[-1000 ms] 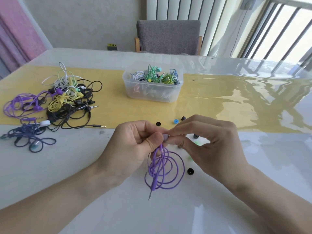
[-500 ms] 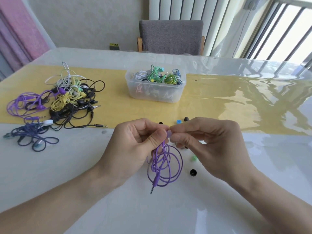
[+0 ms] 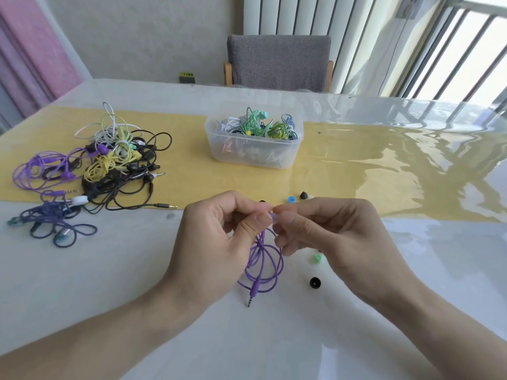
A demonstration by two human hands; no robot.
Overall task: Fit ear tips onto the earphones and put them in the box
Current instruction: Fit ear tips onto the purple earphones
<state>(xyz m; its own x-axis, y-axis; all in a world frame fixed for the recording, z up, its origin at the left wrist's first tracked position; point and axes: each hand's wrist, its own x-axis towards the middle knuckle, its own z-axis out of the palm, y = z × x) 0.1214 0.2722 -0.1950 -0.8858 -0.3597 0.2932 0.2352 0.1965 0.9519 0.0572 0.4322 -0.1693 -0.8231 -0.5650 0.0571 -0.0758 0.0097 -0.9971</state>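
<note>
While the left hand (image 3: 219,237) pinches a purple earphone (image 3: 263,259) and the right hand (image 3: 329,237) pinches its pale tip (image 3: 275,218), the cord dangles in loops above the tabletop (image 3: 109,270). Loose ear tips (image 3: 315,282) lie near right. Farther off sits the clear box (image 3: 253,149) of earphones; far left, a tangled pile (image 3: 109,165).

Purple earphone cable (image 3: 263,259) looping from my fingers, with a pale lilac ear tip (image 3: 275,218) pinched at the top. Around them lie a black ear tip (image 3: 315,282), a green one (image 3: 316,259) and a bright blue one (image 3: 291,199). The clear box (image 3: 253,149) shows green, white and blue cords inside. Over on the left, the tangled pile (image 3: 109,165) mixes black, yellow, purple, white and navy. Mustard-yellow runner (image 3: 356,171) across the glossy white table (image 3: 82,283). Grey chair (image 3: 278,61), pink curtain (image 3: 30,45).
</note>
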